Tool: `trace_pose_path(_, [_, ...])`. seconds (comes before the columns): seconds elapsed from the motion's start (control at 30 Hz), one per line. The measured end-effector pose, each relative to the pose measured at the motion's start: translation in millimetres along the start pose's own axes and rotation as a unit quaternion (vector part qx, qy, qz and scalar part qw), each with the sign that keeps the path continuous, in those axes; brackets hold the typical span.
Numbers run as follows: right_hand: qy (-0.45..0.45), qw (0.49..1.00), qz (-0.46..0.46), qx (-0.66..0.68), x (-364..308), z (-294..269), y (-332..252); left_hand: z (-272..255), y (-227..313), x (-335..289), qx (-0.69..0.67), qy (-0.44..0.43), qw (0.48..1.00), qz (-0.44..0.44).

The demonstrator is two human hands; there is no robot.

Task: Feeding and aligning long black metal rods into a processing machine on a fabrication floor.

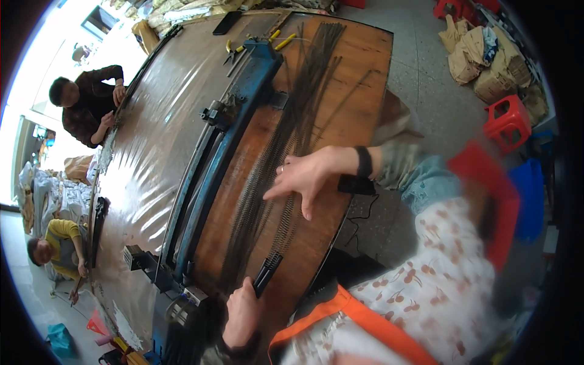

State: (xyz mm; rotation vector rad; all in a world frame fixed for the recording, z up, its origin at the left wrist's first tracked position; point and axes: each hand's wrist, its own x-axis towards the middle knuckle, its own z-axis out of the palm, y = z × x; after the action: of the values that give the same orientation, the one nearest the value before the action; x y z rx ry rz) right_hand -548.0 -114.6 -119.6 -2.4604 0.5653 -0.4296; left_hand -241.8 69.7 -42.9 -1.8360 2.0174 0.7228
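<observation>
Long, thin dark metal strips with a coiled, spring-like look [258,179] lie in a loose bundle along the wooden table [359,58]. Close to the lower edge, my left hand [242,313] is closed at the near end of a smaller bunch of coiled strips [286,222], around its smooth black ends [267,275]. My right hand [310,176] reaches in from the right over the middle of the strips. Its fingers are spread and its thumb points toward me; whether its fingertips touch the strips I cannot tell.
A blue metal machine with a long rail [222,152] runs along the table, left of the strips. Yellow-handled pliers [231,53] and a black phone [227,23] lie beyond. Two people [91,106] work along the table's left side. A red stool [508,123] stands right.
</observation>
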Motion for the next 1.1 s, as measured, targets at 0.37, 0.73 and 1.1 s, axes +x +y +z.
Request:
trace_pose_path(0.37, [0.379,0.815,0.405,-0.166,-5,-200,223,-8,20,3,0.025,-0.044,0.998,0.031])
trace_pose_path(0.73, [0.359,0.745,0.317,-0.465,-13,-178,154,-1,9,2,-0.003,0.004,0.998,0.055])
trace_pose_path(1.1, [0.115,0.990,-0.038,0.076,21,-69,-35,-18,13,-4,-0.028,0.053,0.998,0.031])
